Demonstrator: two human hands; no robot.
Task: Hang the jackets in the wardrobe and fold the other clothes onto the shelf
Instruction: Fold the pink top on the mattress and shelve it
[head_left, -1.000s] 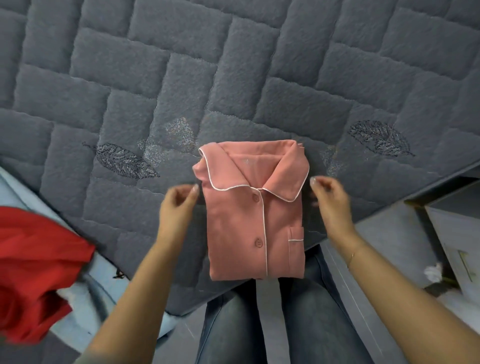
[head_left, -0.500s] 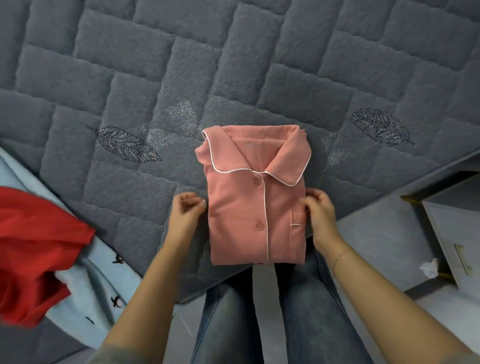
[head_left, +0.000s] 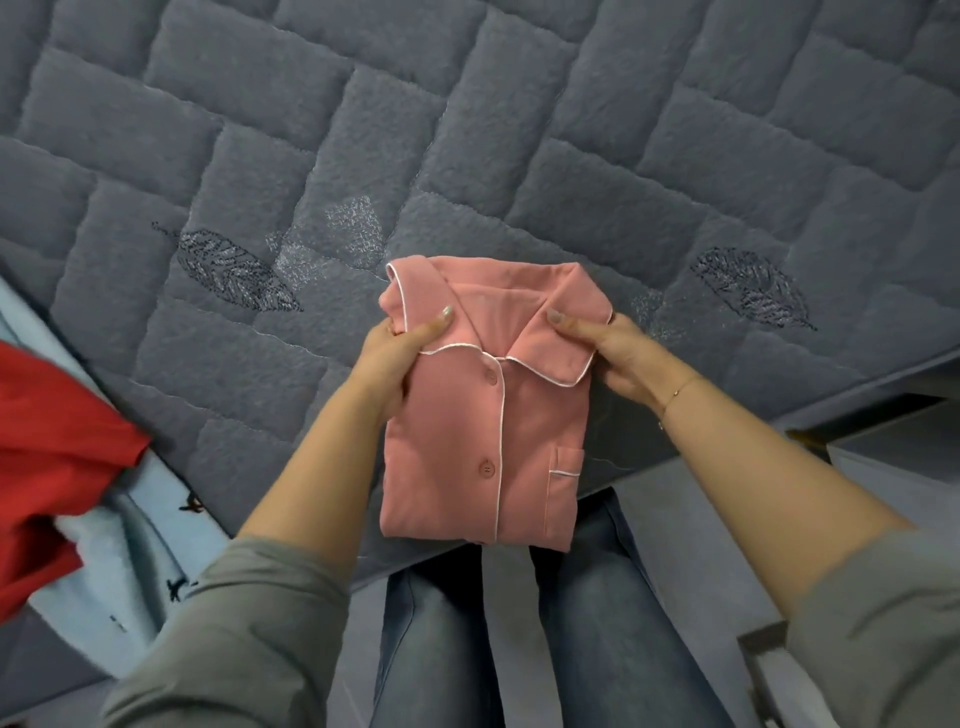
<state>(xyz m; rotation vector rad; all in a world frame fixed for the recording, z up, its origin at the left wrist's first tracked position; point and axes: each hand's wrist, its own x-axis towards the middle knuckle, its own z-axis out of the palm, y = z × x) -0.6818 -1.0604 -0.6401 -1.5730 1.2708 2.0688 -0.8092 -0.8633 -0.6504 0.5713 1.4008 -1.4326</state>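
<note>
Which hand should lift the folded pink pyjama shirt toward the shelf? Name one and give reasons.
Neither alone: both. The left hand and right hand each pinch a collar corner of the folded pink pyjama shirt with white piping on the grey quilted mattress. Lifting with one would likely let the fold sag open.

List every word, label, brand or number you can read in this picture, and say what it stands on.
None can be read. The folded pink shirt, held at its collar by the left hand and the right hand, shows no readable label. The small dark marks on the light blue cloth are too blurred to tell.
</note>
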